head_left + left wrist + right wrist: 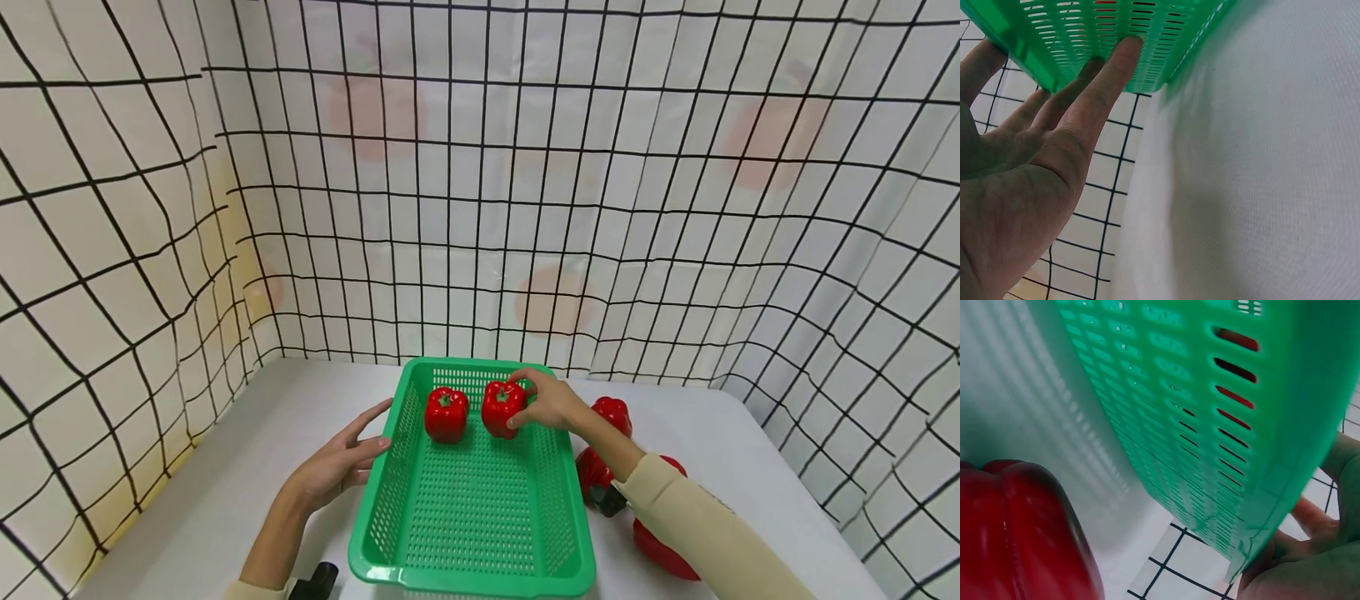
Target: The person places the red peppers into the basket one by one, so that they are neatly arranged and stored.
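Note:
A green plastic basket (474, 517) with slotted walls stands on the white table. My right hand (553, 406) reaches over its right rim and grips a red bell pepper (499, 410), fingers at its top and thumb at its near side. Beside it, a second red bell pepper (446, 417) sits upright in the far left part of the basket. At the basket's left wall is my left hand (333, 468), its fingers extended; in the left wrist view the fingertips (1127, 49) meet the slotted wall. The basket wall mostly hides the right hand in the right wrist view.
Several red bell peppers lie right of the basket, partly under the right forearm: one at the back (613, 412), one close to the basket (590, 471), one nearer the front (663, 552). Black wire grid with white sheeting (480, 200) encloses the table's back and sides.

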The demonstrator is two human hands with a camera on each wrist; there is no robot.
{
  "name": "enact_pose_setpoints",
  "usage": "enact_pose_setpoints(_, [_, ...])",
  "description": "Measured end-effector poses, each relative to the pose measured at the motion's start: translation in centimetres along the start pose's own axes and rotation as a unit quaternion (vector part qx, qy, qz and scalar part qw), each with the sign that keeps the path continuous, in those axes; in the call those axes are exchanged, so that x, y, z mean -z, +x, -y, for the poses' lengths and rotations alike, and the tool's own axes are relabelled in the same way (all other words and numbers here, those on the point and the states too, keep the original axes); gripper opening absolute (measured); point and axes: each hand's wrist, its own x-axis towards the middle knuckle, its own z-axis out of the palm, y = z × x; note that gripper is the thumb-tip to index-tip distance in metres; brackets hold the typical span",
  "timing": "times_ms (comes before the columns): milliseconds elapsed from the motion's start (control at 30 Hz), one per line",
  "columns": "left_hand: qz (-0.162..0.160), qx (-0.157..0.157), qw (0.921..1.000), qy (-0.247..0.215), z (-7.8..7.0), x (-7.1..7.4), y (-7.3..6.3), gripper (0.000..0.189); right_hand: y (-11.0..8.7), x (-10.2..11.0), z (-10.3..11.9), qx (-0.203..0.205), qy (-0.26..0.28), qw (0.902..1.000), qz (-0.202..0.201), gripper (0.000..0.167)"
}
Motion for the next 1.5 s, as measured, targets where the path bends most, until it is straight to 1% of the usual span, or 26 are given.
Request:
enact_pose_setpoints(267, [-0.001,-0.003,1.0000,0.009,-0.5,0.2,0.1,0.072,0.3,-0.2,0.0,0.018,-0.031,0.9994,-0.004,0.074])
enact_pose_setpoints(433, [-0.004,-0.003,0.9999,0.013,-0.5,0.1,0.1,0.071,0.4,-0.3,-0.2,0.033,-0.053,0.9980,-0.007,0.074])
enact_pose_setpoints(767, [-0.010,-0.003,0.9998,0.016,-0.5,0.0,0.1,0.072,0.5,-1.1,-0.4,0.040,-0.093,0.9946,-0.025,0.072])
enact_pose_setpoints(900, [-0.010,-0.003,0.9998,0.015,-0.4,0.0,0.1,0.072,0.5,-1.3,-0.5,0.037,-0.103,0.9935,-0.030,0.072])
enact_pose_setpoints(1033, [-0.008,-0.002,0.9999,0.011,-0.2,0.0,0.2,0.072,0.4,-1.4,-0.6,0.034,-0.111,0.9929,-0.029,0.073])
enact_pose_setpoints(1167, [-0.013,0.004,0.9999,0.009,-0.1,-0.1,0.1,0.072,0.2,-1.3,-0.5,0.035,-0.111,0.9929,-0.024,0.073])
enact_pose_setpoints(1500, [-0.016,0.002,0.9998,0.012,-0.1,-0.2,-0.1,0.072,0.1,-1.1,-0.5,0.033,-0.105,0.9937,-0.020,0.073])
